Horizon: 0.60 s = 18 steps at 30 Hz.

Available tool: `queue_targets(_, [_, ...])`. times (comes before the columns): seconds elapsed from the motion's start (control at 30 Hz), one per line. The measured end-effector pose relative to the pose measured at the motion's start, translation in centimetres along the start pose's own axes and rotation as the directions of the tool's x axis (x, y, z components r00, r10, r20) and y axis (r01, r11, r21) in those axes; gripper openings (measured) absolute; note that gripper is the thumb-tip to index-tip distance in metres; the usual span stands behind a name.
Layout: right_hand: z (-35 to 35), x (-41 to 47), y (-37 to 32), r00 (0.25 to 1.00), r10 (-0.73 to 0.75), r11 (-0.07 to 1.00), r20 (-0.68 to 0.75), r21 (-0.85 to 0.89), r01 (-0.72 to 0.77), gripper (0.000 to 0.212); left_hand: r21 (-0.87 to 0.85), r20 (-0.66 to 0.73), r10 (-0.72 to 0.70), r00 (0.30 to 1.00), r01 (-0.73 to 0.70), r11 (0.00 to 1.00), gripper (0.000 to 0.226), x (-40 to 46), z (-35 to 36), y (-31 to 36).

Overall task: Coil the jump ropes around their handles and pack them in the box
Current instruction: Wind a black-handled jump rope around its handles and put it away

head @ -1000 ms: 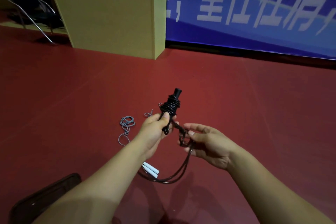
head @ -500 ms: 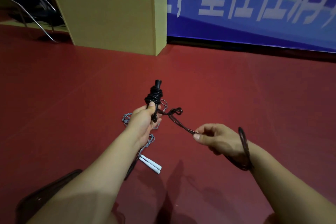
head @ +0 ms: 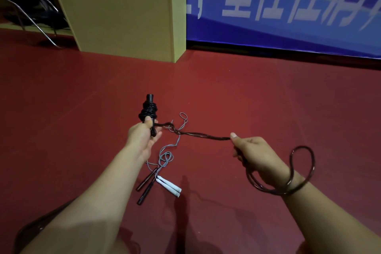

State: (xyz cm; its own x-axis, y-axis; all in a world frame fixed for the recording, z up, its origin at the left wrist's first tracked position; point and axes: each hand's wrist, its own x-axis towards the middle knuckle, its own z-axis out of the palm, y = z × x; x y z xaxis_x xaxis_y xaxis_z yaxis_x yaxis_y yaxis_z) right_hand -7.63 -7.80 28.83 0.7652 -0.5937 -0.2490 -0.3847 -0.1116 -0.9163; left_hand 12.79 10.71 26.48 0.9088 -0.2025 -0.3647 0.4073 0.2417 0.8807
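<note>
Black jump rope (head: 198, 134) stretched taut in mid-air between two hands, above a red floor (head: 247, 99). Upper part coiled around black handles (head: 148, 109), gripped upright in left hand (head: 142, 136), thumb pressed on the coils. Free end pinched in curled fingers of right hand (head: 253, 154), slack looping around the right wrist. On the floor below, grey rope (head: 167, 154) with white handles (head: 169, 186), beside two dark handles (head: 145, 185). Beyond, wooden cabinet (head: 123, 20), blue banner (head: 288, 6).
</note>
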Motion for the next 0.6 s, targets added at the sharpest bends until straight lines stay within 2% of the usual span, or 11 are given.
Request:
queue_targets(0.03, [-0.1,0.1,0.0,0.994,0.099,0.988,0.052,0.117,-0.105,0.055,0.002,0.007,0.02,1.0,-0.02,1.0,0.023,-0.1,0.1,0.1])
queue_targets(0.1, [-0.5,0.5,0.0,0.955,0.258,0.877,0.146,0.379,-0.295,0.056,0.034,0.004,0.057,0.998,-0.057,0.998,0.021,-0.3,0.1,0.1])
queue_targets(0.17, [-1.2,1.1,-0.1,0.93,0.322,0.757,0.176,0.542,-0.365,0.052,0.11,-0.017,0.078,0.997,-0.076,0.991,0.019,-0.5,0.0,0.1])
queue_targets(0.2, [-1.5,1.2,0.0,0.926,0.333,0.742,0.176,0.558,-0.373,0.048,0.158,-0.027,0.093,0.995,-0.088,0.984,0.018,-0.5,0.0,0.0])
queue_targets(0.33, [-1.0,0.9,0.8,0.918,0.348,0.862,0.19,0.32,-0.393,0.029,0.326,0.001,0.186,0.983,-0.176,0.929,0.019,-1.0,0.5,-0.4])
queue_targets(0.4, [-0.4,0.7,0.9,0.931,0.294,0.908,0.217,0.239,-0.343,0.021,0.379,0.057,0.19,0.98,-0.197,0.904,0.021,-1.6,1.0,-0.7])
queue_targets(0.5, [0.4,0.5,0.5,0.973,0.15,0.951,0.178,0.244,-0.191,0.015,0.443,0.152,0.134,0.979,-0.188,0.876,0.025,-2.7,1.7,-0.9])
queue_targets(0.6, [1.0,0.3,0.3,0.992,0.025,0.969,0.122,0.241,-0.054,0.013,0.376,0.282,0.003,0.959,-0.113,0.92,0.023,-4.2,2.5,-1.0])
